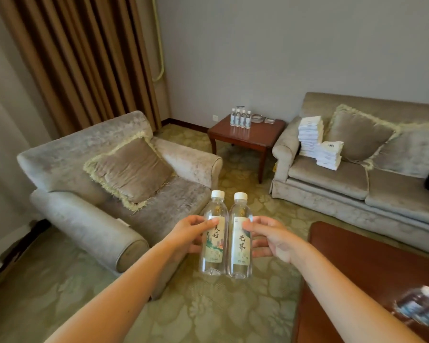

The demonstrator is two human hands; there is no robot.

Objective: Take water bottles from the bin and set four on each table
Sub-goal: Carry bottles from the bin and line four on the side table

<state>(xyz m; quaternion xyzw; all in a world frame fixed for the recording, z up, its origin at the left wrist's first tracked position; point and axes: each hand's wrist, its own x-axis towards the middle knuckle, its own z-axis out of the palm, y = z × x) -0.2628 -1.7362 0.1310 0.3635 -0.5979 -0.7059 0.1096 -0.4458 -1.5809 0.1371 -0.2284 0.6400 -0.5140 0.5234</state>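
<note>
Velvet-grey at the largest scale: faces a long sofa [332,179] on the right and an armchair [84,219] on the left, over patterned green carpet [208,318]. Stands just beside a dark wooden coffee table [357,268] at lower right. Makes out a blurred cluster [424,308] on its near corner that looks like bottles, too smeared to count.

Sees a small side table [248,137] in the far corner between armchair and sofa, already carrying four bottles [240,118] upright in a tight row beside a glass dish [258,118]. Judges that table finished. Notes a stack of folded white linen [317,142] on the sofa, no part of the job.

Carries two more water bottles, upright, side by side and touching, held out in mid-air above the carpet. Grips the left bottle [214,241] with the left hand [188,233], thumb across the label and fingers curled round behind. Grips the right bottle [240,243] with the right hand [270,238] the same way, thumb on the label, fingers wrapped round the far side.

Cannot see the bin. Reckons the task partly done: one table set for certain, the coffee table probably under way with its count unknown, this pair not yet put down.
</note>
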